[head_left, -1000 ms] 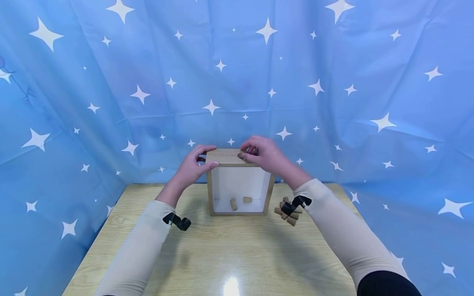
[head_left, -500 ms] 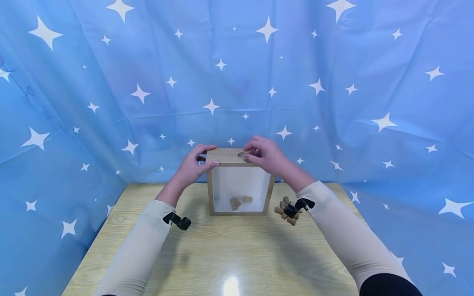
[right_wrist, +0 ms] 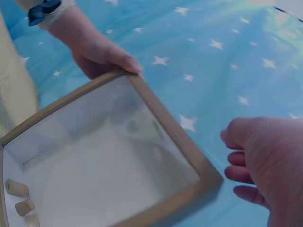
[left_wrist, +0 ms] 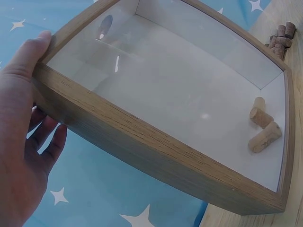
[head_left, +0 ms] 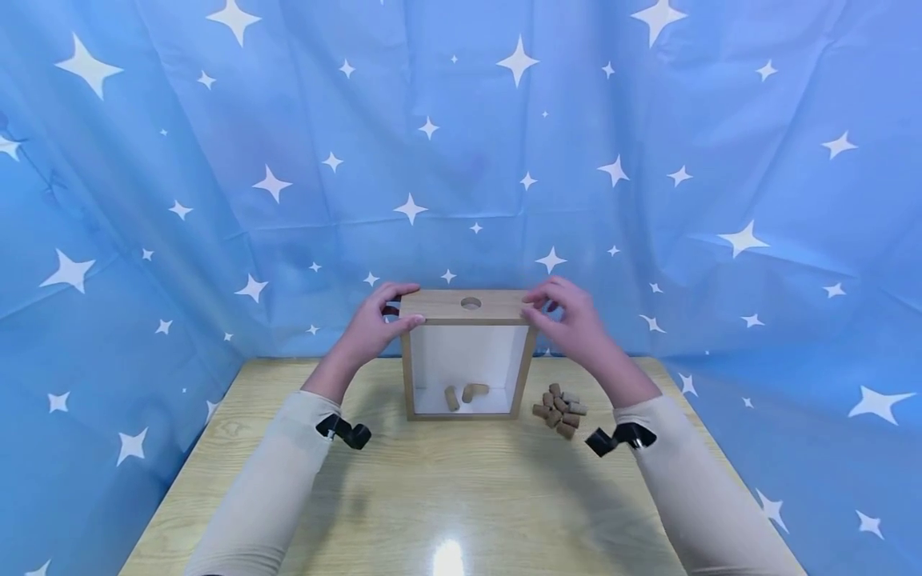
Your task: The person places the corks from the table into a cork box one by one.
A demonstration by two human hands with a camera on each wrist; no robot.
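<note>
The wooden box [head_left: 467,354] stood upright on the bench [head_left: 432,496], glass front facing the person, hole upward. Left hand [head_left: 374,324] gripped its top-left corner; right hand [head_left: 569,320] hovered relaxed beside the right edge, holding nothing.

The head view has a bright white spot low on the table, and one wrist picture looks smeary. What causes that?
Head view: the spot is lamp glare on the glossy table, and the table edges bow from the wide lens. Right wrist view: motion blur softens the right hand and the wooden box. Left wrist view: sharp, with faint reflections on the box's clear front.
</note>
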